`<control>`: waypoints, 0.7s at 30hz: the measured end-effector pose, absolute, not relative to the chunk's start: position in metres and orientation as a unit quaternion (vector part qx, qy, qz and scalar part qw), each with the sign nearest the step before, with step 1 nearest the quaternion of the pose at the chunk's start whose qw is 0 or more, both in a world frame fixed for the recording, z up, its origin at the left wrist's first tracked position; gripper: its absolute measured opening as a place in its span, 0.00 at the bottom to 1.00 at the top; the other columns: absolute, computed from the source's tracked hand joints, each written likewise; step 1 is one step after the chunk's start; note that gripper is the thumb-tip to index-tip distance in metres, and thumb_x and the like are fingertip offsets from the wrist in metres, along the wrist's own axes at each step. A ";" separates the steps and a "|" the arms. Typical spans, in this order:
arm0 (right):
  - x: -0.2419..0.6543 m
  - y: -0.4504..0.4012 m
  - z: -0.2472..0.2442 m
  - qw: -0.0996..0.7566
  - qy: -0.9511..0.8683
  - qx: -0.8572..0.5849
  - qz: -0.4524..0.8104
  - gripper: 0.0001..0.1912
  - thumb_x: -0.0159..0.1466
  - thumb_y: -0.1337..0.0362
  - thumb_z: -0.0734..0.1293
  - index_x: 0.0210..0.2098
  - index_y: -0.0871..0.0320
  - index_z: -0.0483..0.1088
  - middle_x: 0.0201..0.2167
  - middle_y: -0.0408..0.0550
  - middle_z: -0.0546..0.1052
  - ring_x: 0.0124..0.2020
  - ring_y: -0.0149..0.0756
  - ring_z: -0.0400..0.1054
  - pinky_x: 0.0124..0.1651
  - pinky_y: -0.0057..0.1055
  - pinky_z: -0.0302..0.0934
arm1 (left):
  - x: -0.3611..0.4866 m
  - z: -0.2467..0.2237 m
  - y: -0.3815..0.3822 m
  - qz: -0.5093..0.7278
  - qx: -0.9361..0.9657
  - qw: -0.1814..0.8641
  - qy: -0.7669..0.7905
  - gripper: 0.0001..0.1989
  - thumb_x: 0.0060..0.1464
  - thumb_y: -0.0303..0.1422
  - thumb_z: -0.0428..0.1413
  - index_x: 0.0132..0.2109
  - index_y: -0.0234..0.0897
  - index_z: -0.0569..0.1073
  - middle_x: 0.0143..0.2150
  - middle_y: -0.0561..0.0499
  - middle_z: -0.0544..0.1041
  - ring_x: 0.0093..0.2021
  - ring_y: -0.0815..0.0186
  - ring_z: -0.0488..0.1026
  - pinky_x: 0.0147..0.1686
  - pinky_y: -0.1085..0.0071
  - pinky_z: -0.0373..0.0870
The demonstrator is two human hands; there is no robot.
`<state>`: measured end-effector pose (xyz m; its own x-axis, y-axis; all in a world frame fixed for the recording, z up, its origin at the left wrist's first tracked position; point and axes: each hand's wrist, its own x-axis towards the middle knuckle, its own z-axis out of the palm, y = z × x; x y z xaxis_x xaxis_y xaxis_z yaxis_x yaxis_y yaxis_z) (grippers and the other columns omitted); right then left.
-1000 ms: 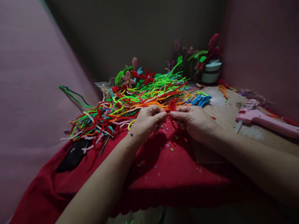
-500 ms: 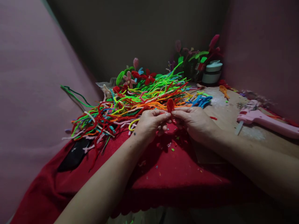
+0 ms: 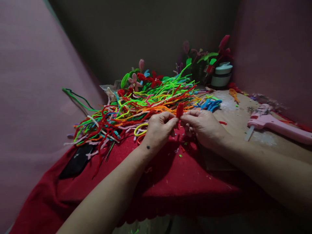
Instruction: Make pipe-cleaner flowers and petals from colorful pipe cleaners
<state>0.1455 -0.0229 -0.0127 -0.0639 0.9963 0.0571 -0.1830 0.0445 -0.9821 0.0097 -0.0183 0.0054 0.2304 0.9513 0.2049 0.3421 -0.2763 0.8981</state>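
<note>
Between my two hands a small red pipe-cleaner petal (image 3: 179, 110) stands upright, its lower end hidden by fingertips. My left hand (image 3: 160, 127) pinches it from the left with thumb and forefinger. From the right, my right hand (image 3: 201, 125) pinches the same petal near its base, the other fingers curled below. Just beyond the hands lies a heap of coloured pipe cleaners (image 3: 136, 112), green, red, orange and white. A yellow pipe-cleaner loop (image 3: 140, 129) rests beside my left wrist.
A pink glue gun (image 3: 280, 126) lies on a board (image 3: 240, 113) at the right. A dark phone (image 3: 76, 162) is on the red cloth (image 3: 170, 182) at the left. Finished fuzzy flowers (image 3: 146, 79) and a lidded cup (image 3: 221, 76) stand behind. Scraps dot the cloth.
The red petal has turned between my fingers and now looks narrower, slightly further right. My left hand has rolled a little to the right. The right hand has barely moved.
</note>
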 end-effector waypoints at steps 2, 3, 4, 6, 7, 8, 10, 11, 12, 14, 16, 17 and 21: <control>0.146 -0.023 -0.013 0.537 -0.480 -0.421 0.552 0.08 0.52 0.69 0.65 0.18 0.60 0.63 0.12 0.37 0.61 0.12 0.23 0.52 0.16 0.25 0.44 | 0.008 0.002 -0.018 0.404 0.721 0.309 0.471 0.07 0.51 0.31 0.53 0.28 0.33 0.71 0.19 0.56 0.68 0.17 0.75 0.63 0.19 0.79 0.58; 0.146 -0.023 -0.013 0.535 -0.477 -0.418 0.558 0.07 0.51 0.69 0.65 0.18 0.60 0.64 0.12 0.38 0.61 0.12 0.23 0.52 0.16 0.25 0.44 | 0.008 0.000 -0.017 0.403 0.738 0.274 0.467 0.07 0.51 0.31 0.52 0.29 0.34 0.72 0.20 0.55 0.69 0.19 0.74 0.64 0.20 0.78 0.59; 0.146 -0.023 -0.013 0.532 -0.475 -0.413 0.566 0.06 0.51 0.70 0.64 0.19 0.60 0.64 0.13 0.38 0.62 0.12 0.23 0.52 0.15 0.25 0.44 | 0.007 -0.001 -0.017 0.401 0.754 0.242 0.461 0.07 0.52 0.31 0.52 0.30 0.34 0.72 0.21 0.54 0.70 0.20 0.74 0.65 0.22 0.78 0.59; 0.147 -0.022 -0.015 0.527 -0.478 -0.401 0.577 0.04 0.50 0.70 0.64 0.20 0.60 0.65 0.14 0.38 0.62 0.12 0.23 0.53 0.15 0.25 0.44 | 0.005 -0.002 -0.018 0.392 0.783 0.184 0.447 0.07 0.52 0.30 0.52 0.31 0.34 0.73 0.22 0.54 0.70 0.21 0.73 0.66 0.23 0.77 0.60; 0.147 -0.021 -0.015 0.524 -0.481 -0.394 0.582 0.03 0.50 0.71 0.63 0.20 0.60 0.66 0.14 0.38 0.63 0.12 0.23 0.53 0.15 0.25 0.44 | 0.005 -0.002 -0.019 0.384 0.795 0.161 0.442 0.07 0.52 0.29 0.52 0.31 0.35 0.74 0.21 0.54 0.70 0.22 0.72 0.66 0.24 0.77 0.60; 0.147 -0.020 -0.016 0.523 -0.485 -0.389 0.583 0.03 0.50 0.71 0.63 0.20 0.60 0.66 0.14 0.38 0.63 0.12 0.23 0.52 0.15 0.25 0.44 | 0.004 -0.002 -0.019 0.374 0.805 0.142 0.438 0.06 0.52 0.28 0.52 0.31 0.35 0.74 0.20 0.54 0.70 0.22 0.72 0.66 0.25 0.77 0.60; 0.148 -0.019 -0.018 0.523 -0.491 -0.383 0.581 0.04 0.50 0.71 0.63 0.19 0.60 0.65 0.14 0.38 0.63 0.12 0.23 0.52 0.15 0.25 0.45 | 0.004 0.000 -0.019 0.357 0.816 0.125 0.437 0.06 0.51 0.27 0.52 0.31 0.36 0.74 0.19 0.55 0.69 0.21 0.72 0.66 0.25 0.76 0.60; 0.148 -0.019 -0.018 0.524 -0.493 -0.385 0.578 0.04 0.49 0.71 0.63 0.19 0.60 0.65 0.13 0.38 0.63 0.12 0.23 0.52 0.15 0.25 0.45 | 0.004 0.001 -0.019 0.353 0.817 0.128 0.438 0.06 0.51 0.27 0.52 0.30 0.36 0.74 0.19 0.55 0.70 0.21 0.72 0.66 0.25 0.76 0.60; 0.148 -0.019 -0.018 0.526 -0.495 -0.389 0.572 0.04 0.49 0.71 0.63 0.19 0.60 0.65 0.13 0.38 0.62 0.12 0.23 0.52 0.15 0.25 0.45 | 0.003 0.002 -0.019 0.353 0.814 0.141 0.439 0.06 0.51 0.27 0.53 0.30 0.36 0.75 0.19 0.54 0.70 0.21 0.72 0.66 0.25 0.76 0.61; 0.147 -0.020 -0.016 0.531 -0.500 -0.405 0.552 0.05 0.49 0.72 0.62 0.18 0.60 0.64 0.13 0.38 0.62 0.12 0.23 0.52 0.15 0.25 0.45 | 0.003 0.004 -0.018 0.357 0.798 0.199 0.442 0.06 0.51 0.29 0.53 0.30 0.35 0.74 0.21 0.54 0.72 0.20 0.72 0.66 0.23 0.77 0.61; 0.147 -0.021 -0.014 0.534 -0.501 -0.421 0.536 0.05 0.48 0.73 0.62 0.18 0.59 0.64 0.13 0.38 0.63 0.12 0.23 0.53 0.16 0.25 0.46 | 0.003 0.006 -0.017 0.352 0.774 0.283 0.444 0.08 0.52 0.30 0.52 0.29 0.35 0.73 0.20 0.53 0.72 0.17 0.73 0.66 0.20 0.77 0.61; 0.146 -0.022 -0.013 0.535 -0.502 -0.427 0.529 0.05 0.48 0.73 0.61 0.18 0.59 0.63 0.13 0.38 0.63 0.12 0.23 0.53 0.16 0.25 0.46 | 0.003 0.007 -0.017 0.347 0.763 0.319 0.443 0.08 0.53 0.31 0.51 0.29 0.34 0.72 0.19 0.53 0.71 0.16 0.73 0.66 0.19 0.77 0.61; 0.144 -0.023 -0.012 0.527 -0.525 -0.439 0.503 0.06 0.49 0.73 0.61 0.18 0.58 0.63 0.11 0.38 0.64 0.12 0.24 0.55 0.16 0.25 0.47 | 0.004 0.006 -0.016 0.351 0.747 0.352 0.443 0.08 0.52 0.30 0.52 0.27 0.35 0.71 0.20 0.54 0.71 0.17 0.73 0.68 0.18 0.78 0.61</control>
<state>0.1444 -0.0234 -0.0117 -0.0576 0.9920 0.1125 -0.0690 0.1084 -0.9917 0.0038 -0.0164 0.0061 0.3622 0.9075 0.2125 0.4144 -0.3610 0.8354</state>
